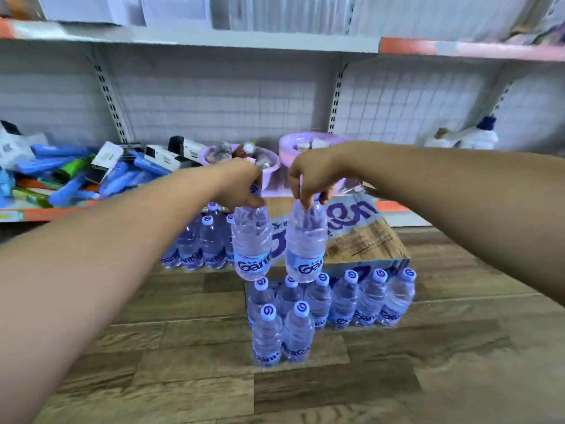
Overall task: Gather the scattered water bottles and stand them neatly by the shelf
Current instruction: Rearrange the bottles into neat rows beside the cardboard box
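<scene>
My left hand (pixel 241 185) grips the neck of a clear water bottle (pixel 251 243) with a purple label, held upright in the air. Beside it my right hand (pixel 308 179) pinches the cap end of a second bottle (pixel 305 243), also hanging upright. Both hang above a group of several upright bottles (pixel 330 298) standing on the wooden floor, with two more bottles (pixel 282 333) in front. Another cluster of upright bottles (pixel 198 243) stands farther back, near the shelf's bottom edge.
A flattened cardboard tray with torn plastic wrap (pixel 360 237) lies behind the bottles. The low shelf (pixel 46 212) holds a heap of blue and green packets, boxes, purple bowls (pixel 308 142) and a white jug (pixel 470 137). Wooden floor (pixel 183 377) stretches in front.
</scene>
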`<state>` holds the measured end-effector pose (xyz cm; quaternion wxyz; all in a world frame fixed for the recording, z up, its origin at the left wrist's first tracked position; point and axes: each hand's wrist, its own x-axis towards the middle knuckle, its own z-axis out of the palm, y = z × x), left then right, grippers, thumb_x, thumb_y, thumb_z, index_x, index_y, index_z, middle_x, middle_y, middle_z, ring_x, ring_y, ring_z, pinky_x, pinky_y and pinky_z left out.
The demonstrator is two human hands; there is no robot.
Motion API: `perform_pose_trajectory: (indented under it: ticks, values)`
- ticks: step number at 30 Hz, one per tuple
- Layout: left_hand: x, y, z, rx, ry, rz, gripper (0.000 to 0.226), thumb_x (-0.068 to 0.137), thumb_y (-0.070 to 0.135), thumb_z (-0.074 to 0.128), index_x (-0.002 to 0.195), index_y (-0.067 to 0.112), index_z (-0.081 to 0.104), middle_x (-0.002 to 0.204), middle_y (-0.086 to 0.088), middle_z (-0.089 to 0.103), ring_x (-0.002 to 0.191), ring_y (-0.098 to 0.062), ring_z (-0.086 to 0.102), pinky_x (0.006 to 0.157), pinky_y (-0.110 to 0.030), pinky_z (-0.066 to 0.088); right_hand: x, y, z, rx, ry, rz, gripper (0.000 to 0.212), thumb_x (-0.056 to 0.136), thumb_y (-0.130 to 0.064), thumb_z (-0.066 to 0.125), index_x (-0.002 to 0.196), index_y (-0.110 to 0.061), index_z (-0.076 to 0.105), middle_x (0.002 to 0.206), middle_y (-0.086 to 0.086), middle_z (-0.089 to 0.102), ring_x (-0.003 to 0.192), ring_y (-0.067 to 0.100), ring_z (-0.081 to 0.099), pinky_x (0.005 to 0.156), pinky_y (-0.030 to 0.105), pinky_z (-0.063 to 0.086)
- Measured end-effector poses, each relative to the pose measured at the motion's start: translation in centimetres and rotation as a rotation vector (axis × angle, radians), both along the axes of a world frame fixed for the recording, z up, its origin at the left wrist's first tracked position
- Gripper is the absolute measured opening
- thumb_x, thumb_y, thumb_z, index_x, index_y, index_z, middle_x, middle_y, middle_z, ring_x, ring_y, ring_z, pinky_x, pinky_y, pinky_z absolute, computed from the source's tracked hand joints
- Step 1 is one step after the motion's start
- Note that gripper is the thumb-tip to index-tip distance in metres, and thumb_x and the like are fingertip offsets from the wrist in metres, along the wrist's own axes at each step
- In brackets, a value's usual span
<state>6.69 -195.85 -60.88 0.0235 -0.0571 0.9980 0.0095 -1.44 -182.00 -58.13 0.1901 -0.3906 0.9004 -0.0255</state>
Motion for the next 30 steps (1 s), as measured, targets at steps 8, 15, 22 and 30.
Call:
perform_pose_trajectory:
  ticks: [8,15,22,30]
  values:
    - [-3.6,8.7,-1.4,0.146,-0.037,-0.178,0.035,0.085,0.026,0.062,0.107,-0.001,0.057,0.104,-0.015,0.062,0.097,-0.031,0.055,0.081,-0.035,0.043,-2.4,6.7,-0.3,0.152,-0.036,-0.079,0.019,0.077,0.000,0.072,0.090,-0.007,0.061,0.099,0.010,0.052,0.058,0.025,0.062,0.043,0.018,0.054]
    - [-5.3,13.2,-5.0,0.159,-0.074,-0.200,0.028,0.082,0.023,0.062,0.090,-0.003,0.060,0.070,-0.015,0.054,0.071,-0.025,0.043,0.065,-0.031,0.035,-3.9,10.9,-4.5,0.141,-0.128,-0.141,0.022,0.079,0.002,0.069,0.099,-0.003,0.061,0.100,0.010,0.050,0.057,0.018,0.058,0.038,0.014,0.049]
    - [-6.6,15.1,-14.5,0.204,-0.208,-0.217,0.020,0.079,0.023,0.063,0.091,0.008,0.057,0.089,-0.012,0.061,0.089,-0.031,0.061,0.079,-0.039,0.051,-4.8,13.0,-12.6,0.195,-0.171,-0.133,0.027,0.080,0.000,0.068,0.106,-0.003,0.061,0.099,0.008,0.051,0.060,0.019,0.059,0.046,0.020,0.050]
    - [-6.6,15.0,-23.3,0.214,-0.274,-0.251,0.023,0.089,0.020,0.052,0.105,0.007,0.062,0.094,-0.013,0.059,0.113,-0.030,0.043,0.095,-0.039,0.041,-6.1,13.0,-21.1,0.210,-0.194,-0.085,0.021,0.078,-0.008,0.070,0.097,-0.009,0.060,0.091,0.007,0.060,0.060,0.022,0.062,0.057,0.024,0.050]
